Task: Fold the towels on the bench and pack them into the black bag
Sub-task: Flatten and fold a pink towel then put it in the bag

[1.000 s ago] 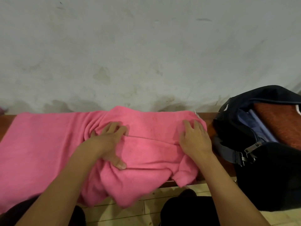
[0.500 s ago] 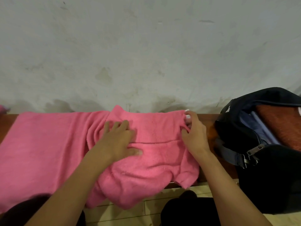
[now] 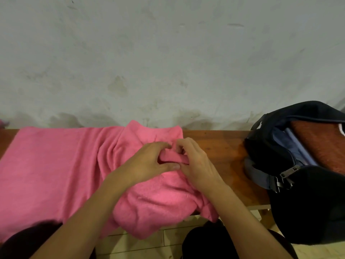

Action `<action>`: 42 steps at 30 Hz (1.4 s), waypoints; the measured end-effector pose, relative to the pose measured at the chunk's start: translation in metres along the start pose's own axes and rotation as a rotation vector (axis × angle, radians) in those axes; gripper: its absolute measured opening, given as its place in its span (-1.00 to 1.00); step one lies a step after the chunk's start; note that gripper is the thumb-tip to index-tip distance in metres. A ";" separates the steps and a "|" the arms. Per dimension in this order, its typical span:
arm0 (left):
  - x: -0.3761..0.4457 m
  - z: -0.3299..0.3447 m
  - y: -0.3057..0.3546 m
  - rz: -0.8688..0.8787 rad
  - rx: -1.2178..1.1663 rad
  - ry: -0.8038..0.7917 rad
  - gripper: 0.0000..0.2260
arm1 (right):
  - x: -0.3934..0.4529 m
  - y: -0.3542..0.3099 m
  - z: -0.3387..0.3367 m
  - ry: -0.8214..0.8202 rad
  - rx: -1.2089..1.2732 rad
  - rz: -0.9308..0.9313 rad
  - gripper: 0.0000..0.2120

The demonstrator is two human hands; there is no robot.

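Your pink towel (image 3: 61,165) lies spread along the left and middle of the bench (image 3: 220,144), its rear edge against the wall side and its front part hanging over the front edge toward the floor. Near the middle it is bunched into folds. Your left hand (image 3: 149,163) sits on that bunch with fingers curled and thumb stretched right, gripping a small roll of the pink cloth. Your right hand (image 3: 196,163) meets it from the right, fingers bent over the same roll, pinching it; the two hands touch at the thumbs. To the right of the towel the bench wood is bare. At the bench's right end stands the black bag (image 3: 308,212), unzipped, with a rust-coloured towel (image 3: 321,146) inside it. A stained grey wall (image 3: 168,53) rises behind the bench, and pale floor tiles (image 3: 141,243) show below its front edge.
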State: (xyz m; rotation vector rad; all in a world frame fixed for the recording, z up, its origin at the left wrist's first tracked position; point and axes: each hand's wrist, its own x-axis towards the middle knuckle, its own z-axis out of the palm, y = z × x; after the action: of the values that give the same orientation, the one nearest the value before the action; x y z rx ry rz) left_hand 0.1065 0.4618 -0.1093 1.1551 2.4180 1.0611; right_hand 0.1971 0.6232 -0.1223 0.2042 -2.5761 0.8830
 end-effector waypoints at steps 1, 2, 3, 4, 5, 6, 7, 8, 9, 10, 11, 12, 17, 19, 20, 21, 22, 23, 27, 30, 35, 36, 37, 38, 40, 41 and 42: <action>-0.001 -0.003 -0.003 -0.041 0.041 -0.029 -0.41 | 0.000 0.001 -0.001 0.008 -0.061 0.020 -0.60; -0.003 -0.005 -0.005 -0.086 0.077 -0.054 -0.43 | 0.001 0.003 -0.002 0.007 -0.141 0.043 -0.63; -0.004 -0.007 -0.007 -0.112 0.090 -0.057 -0.45 | 0.001 0.005 -0.003 0.000 -0.225 0.065 -0.68; -0.004 -0.009 -0.007 -0.120 0.085 -0.052 -0.45 | 0.001 0.007 -0.004 -0.009 -0.302 0.086 -0.75; -0.004 -0.011 -0.009 -0.096 0.073 -0.042 -0.42 | 0.000 0.007 -0.004 -0.013 -0.355 0.113 -0.82; -0.004 -0.013 -0.010 -0.059 0.071 -0.041 -0.41 | 0.000 0.007 -0.005 -0.015 -0.381 0.149 -0.88; -0.004 -0.014 -0.011 -0.020 0.085 -0.045 -0.45 | -0.001 0.007 -0.005 -0.008 -0.387 0.185 -0.92; -0.004 -0.016 -0.012 -0.002 0.111 -0.047 -0.51 | -0.001 0.006 -0.006 0.014 -0.377 0.216 -0.93; -0.005 -0.018 -0.013 -0.005 0.125 -0.036 -0.59 | -0.002 0.004 -0.006 0.046 -0.351 0.241 -0.90; -0.005 -0.020 -0.014 -0.008 0.118 -0.010 -0.66 | -0.002 0.002 -0.008 0.085 -0.316 0.256 -0.85; -0.005 -0.023 -0.014 -0.002 0.096 0.017 -0.68 | -0.002 0.001 -0.010 0.120 -0.286 0.268 -0.80; -0.005 -0.024 -0.013 0.010 0.071 0.034 -0.66 | -0.002 -0.001 -0.012 0.144 -0.270 0.284 -0.76; -0.005 -0.026 0.000 -0.017 -0.079 0.149 -0.72 | -0.003 0.001 -0.020 0.163 -0.107 0.283 -0.75; -0.004 -0.026 0.007 -0.004 -0.242 0.273 -0.69 | -0.004 0.001 -0.021 0.129 -0.081 0.194 -0.81; -0.004 -0.026 0.011 0.020 -0.331 0.331 -0.65 | -0.005 -0.001 -0.021 0.125 -0.074 0.158 -0.84; -0.003 -0.025 0.014 0.054 -0.385 0.381 -0.61 | -0.007 -0.001 -0.021 0.137 -0.061 0.129 -0.85; -0.003 -0.024 0.018 0.093 -0.403 0.415 -0.60 | -0.008 -0.002 -0.021 0.161 -0.048 0.107 -0.83; -0.003 -0.023 0.020 0.127 -0.394 0.435 -0.59 | -0.008 -0.004 -0.020 0.193 -0.041 0.098 -0.80; -0.003 -0.023 0.014 0.196 -0.022 0.447 -0.59 | -0.004 -0.004 -0.018 0.251 -0.057 0.066 -0.81; -0.005 -0.028 0.002 0.155 0.358 0.393 -0.79 | -0.004 -0.001 -0.019 0.197 -0.035 0.028 -0.83; -0.006 -0.030 0.000 0.044 0.255 0.490 -0.73 | -0.005 0.001 -0.021 0.112 0.009 0.041 -0.86; -0.005 -0.029 0.000 0.045 0.238 0.523 -0.70 | -0.005 0.000 -0.022 0.115 0.015 0.041 -0.89; -0.005 -0.028 0.001 0.052 0.213 0.561 -0.68 | -0.005 0.001 -0.021 0.124 0.014 0.048 -0.89; -0.004 -0.027 0.003 0.066 0.165 0.611 -0.68 | -0.005 -0.001 -0.021 0.151 0.003 0.061 -0.88; -0.002 -0.024 0.008 0.099 -0.041 0.713 -0.73 | -0.003 -0.003 -0.022 0.321 -0.021 0.159 -0.88; 0.000 -0.021 0.011 0.115 -0.180 0.713 -0.74 | -0.002 0.000 -0.023 0.459 -0.021 0.276 -0.92; 0.000 -0.018 0.013 0.135 -0.271 0.683 -0.71 | 0.000 0.006 -0.027 0.585 -0.019 0.428 -0.96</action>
State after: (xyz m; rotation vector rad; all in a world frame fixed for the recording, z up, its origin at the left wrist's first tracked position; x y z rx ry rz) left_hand 0.1048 0.4587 -0.0871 0.9800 2.5479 2.0253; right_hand 0.2051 0.6443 -0.1062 -0.5519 -2.0936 0.8928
